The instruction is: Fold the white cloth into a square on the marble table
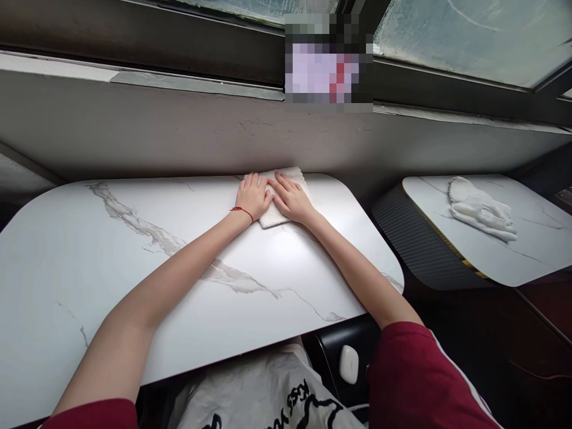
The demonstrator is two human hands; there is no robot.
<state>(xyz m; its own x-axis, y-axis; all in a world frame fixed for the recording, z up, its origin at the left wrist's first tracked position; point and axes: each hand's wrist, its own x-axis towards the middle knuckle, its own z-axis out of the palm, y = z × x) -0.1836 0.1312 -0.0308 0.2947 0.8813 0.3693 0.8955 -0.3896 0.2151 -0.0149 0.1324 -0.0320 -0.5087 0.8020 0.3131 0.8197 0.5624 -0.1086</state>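
A folded white cloth [292, 177] lies at the far edge of the white marble table [134, 250], close to the wall. My left hand [252, 196], with a red string at the wrist, lies flat on the cloth's left part, fingers stretched out. My right hand [290, 198] presses flat on the cloth beside it, fingers extended and slightly overlapping the left hand's fingertips. Both arms reach across the table from the near edge.
A second marble table [527, 256] stands to the right with a crumpled white cloth [480, 210] on it. A grey wall and window sill [179, 80] run behind. A dark gap separates the two tables. A small white device [349, 363] sits below the near edge.
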